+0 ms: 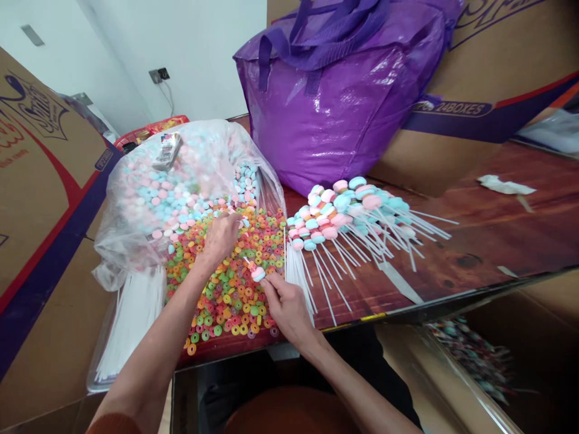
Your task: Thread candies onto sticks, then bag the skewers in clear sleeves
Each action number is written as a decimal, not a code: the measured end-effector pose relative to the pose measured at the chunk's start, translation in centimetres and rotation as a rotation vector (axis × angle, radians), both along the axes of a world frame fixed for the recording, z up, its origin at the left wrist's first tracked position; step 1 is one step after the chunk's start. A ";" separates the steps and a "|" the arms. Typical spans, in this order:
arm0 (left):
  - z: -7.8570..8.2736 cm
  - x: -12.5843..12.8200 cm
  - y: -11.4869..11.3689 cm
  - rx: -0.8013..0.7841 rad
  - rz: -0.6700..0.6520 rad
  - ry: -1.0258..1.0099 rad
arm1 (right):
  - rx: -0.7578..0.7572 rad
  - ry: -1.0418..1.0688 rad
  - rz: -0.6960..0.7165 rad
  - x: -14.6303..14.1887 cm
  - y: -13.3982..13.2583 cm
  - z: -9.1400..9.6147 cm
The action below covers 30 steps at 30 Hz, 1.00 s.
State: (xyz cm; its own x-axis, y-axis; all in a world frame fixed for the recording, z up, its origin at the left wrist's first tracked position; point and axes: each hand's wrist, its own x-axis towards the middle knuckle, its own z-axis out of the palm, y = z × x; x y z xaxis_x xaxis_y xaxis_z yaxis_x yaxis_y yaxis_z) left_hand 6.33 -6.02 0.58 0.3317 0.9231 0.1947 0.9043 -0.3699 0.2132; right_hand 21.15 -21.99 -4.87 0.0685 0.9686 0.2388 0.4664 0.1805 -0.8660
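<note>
My right hand pinches a thin white stick that carries a pink and blue marshmallow near its tip. My left hand reaches with curled fingers into a spread of colourful ring candies on the wooden table; what its fingers hold is hidden. Behind it lies an opened clear plastic bag of pink, blue and white marshmallows. A pile of finished marshmallow sticks lies to the right.
A big purple bag stands at the back of the table. Cardboard boxes flank both sides. A tray of loose white sticks sits at the left. More bare sticks lie beside my right hand. A crumpled tissue lies far right.
</note>
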 end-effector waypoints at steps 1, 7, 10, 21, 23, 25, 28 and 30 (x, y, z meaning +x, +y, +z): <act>-0.1 0.2 0.0 0.009 -0.020 -0.013 | 0.001 -0.001 0.000 0.0 0.0 0.0; -1.2 1.6 0.9 0.051 -0.065 -0.125 | 0.001 -0.010 0.007 0.0 0.1 0.1; -1.3 1.9 1.4 0.104 -0.017 -0.184 | -0.002 -0.014 0.009 0.0 0.1 0.2; -2.3 2.5 1.3 0.045 -0.176 -0.040 | -0.011 -0.023 0.012 0.0 0.1 0.3; -2.2 2.5 1.2 0.037 -0.199 0.000 | -0.015 -0.022 0.020 0.0 0.1 0.3; -1.9 2.6 1.0 0.027 -0.221 0.061 | -0.017 -0.022 0.024 0.0 0.1 0.3; -1.5 3.1 0.8 0.019 -0.226 0.182 | -0.020 -0.038 0.024 0.1 0.0 0.3; -1.4 3.6 0.7 0.009 -0.220 0.243 | -0.022 -0.051 0.023 0.1 0.0 0.3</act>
State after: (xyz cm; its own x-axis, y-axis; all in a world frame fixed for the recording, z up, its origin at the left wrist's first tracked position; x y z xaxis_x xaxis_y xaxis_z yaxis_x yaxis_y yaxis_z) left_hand 9.97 -5.31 -0.84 0.5609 0.8226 0.0931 0.8264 -0.5631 -0.0028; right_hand 21.23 -21.97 -4.62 0.0344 0.9749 0.2200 0.5062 0.1728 -0.8449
